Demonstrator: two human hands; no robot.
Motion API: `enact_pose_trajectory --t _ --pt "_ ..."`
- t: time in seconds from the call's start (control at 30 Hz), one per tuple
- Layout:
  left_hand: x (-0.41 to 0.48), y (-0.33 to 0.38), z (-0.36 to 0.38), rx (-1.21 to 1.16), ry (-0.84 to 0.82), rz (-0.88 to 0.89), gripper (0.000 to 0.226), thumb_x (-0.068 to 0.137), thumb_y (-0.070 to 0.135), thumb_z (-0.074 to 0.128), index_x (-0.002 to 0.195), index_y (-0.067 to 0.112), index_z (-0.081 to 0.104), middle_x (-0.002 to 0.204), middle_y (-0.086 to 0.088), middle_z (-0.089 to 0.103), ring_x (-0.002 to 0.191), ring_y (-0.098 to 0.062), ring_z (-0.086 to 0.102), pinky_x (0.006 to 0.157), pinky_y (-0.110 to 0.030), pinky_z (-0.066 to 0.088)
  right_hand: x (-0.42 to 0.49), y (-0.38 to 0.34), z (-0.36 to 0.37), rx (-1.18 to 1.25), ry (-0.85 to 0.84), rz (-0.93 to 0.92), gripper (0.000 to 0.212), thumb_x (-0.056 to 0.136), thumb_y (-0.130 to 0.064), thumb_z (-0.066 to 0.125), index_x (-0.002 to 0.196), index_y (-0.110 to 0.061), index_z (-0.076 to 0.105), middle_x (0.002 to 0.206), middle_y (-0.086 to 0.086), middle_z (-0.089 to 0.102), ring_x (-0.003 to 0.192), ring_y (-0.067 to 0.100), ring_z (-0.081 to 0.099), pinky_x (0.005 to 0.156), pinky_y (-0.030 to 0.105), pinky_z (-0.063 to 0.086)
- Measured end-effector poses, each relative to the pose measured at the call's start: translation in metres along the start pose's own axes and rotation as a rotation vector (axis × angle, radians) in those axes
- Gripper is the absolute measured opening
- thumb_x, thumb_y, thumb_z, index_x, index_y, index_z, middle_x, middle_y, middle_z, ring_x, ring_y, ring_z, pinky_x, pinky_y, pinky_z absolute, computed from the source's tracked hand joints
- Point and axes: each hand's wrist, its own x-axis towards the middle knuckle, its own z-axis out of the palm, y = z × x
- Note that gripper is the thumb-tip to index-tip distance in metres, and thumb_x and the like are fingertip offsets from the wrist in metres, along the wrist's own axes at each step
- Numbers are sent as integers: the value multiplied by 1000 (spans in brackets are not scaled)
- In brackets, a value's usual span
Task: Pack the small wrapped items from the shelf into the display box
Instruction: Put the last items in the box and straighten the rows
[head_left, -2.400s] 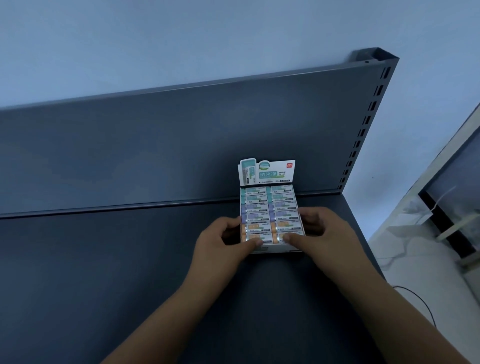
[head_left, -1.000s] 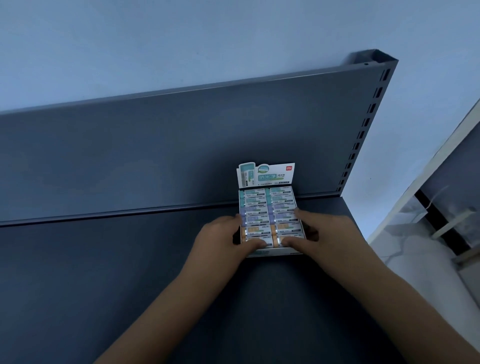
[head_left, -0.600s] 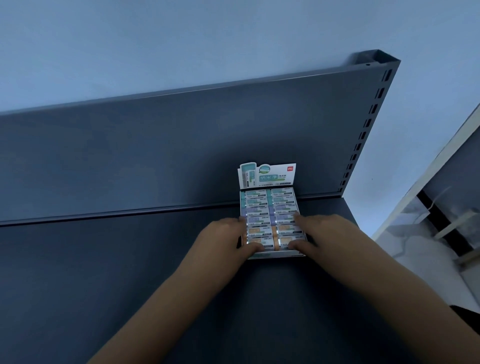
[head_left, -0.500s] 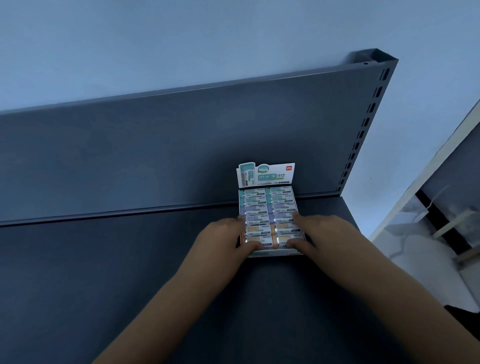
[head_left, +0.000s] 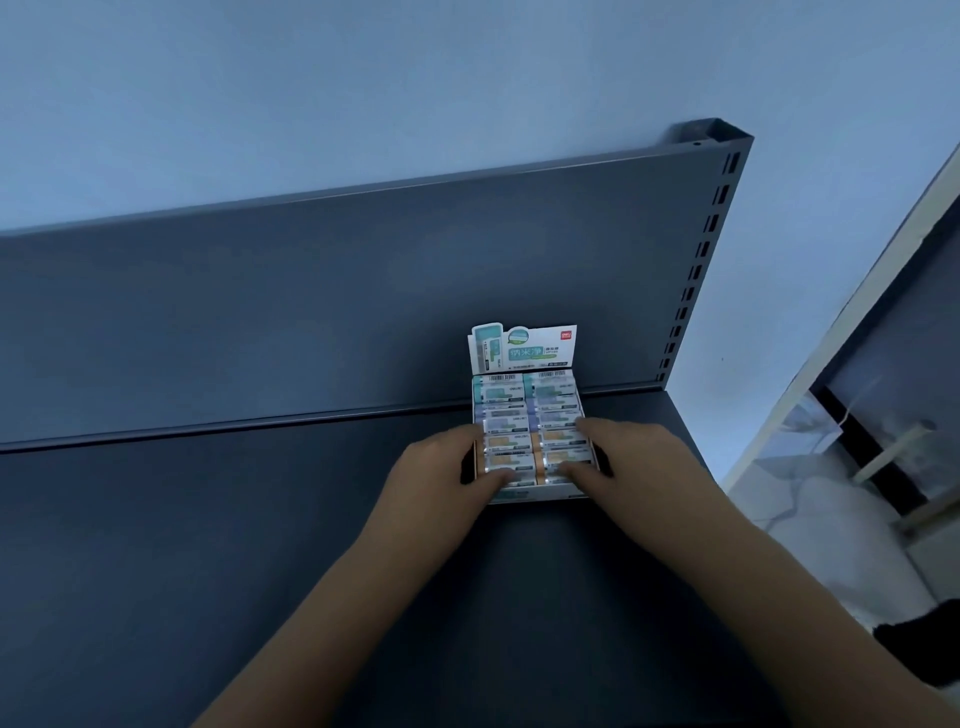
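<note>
While left hand (head_left: 441, 470) and right hand (head_left: 641, 460) clasp the display box (head_left: 543, 353), walls hidden, labels blurred.

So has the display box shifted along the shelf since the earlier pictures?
No. The display box still sits at the seam below the back panel, equally near the slotted upright.

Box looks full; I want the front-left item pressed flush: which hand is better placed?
Left. The left hand holds the display box by its left side, thumb on that front-left item; the right hand has its thumb on the front-right item.
</note>
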Motion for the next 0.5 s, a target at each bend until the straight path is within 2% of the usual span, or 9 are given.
enact_pose_trajectory --t 0.1,0.17,0.23,0.3,0.4,0.5 --pt "1 0 -2 -25 19 1 40 87 41 71 125 39 58 117 23 67 106 4 62 94 -31 54 -1 4 -6 141 -5 -3 37 92 -49 58 126 -35 58 113 -17 69 98 7 62 86 33 53" --pt "9 4 -1 91 46 80 45 90 45 67 132 35 55 130 17 60 117 -1 54 103 -29 47 5 7 -10 165 40 -19 37 94 -48 55 130 -39 56 120 -18 66 105 7 60 92 34 52" --pt "25 9 3 216 41 171 61 92 48 63 144 22 47 148 3 47 135 -12 41 116 -26 29 20 5 -10 136 100 -53 40 96 -45 53 134 -34 54 129 -11 61 115 11 55 98 29 46" --pt "40 11 10 335 -9 206 72 95 53 56 151 12 38 157 -5 36 145 -20 29 119 -26 16 34 0 -6 92 92 -99 47 100 -42 49 143 -23 47 143 -3 51 129 15 46 107 29 37" --pt "47 5 19 442 -4 207 72 96 56 44 150 8 39 155 -8 40 143 -24 31 121 -35 23 47 -4 8 -32 43 -156 53 103 -41 42 148 -14 40 152 3 41 140 19 35 116 30 25" --pt "46 4 19 450 25 212 71 94 56 35 145 9 46 147 -6 48 135 -24 39 117 -37 32 47 -1 15 -89 81 -162 52 103 -42 38 145 -12 43 147 3 45 134 21 40 114 34 33"
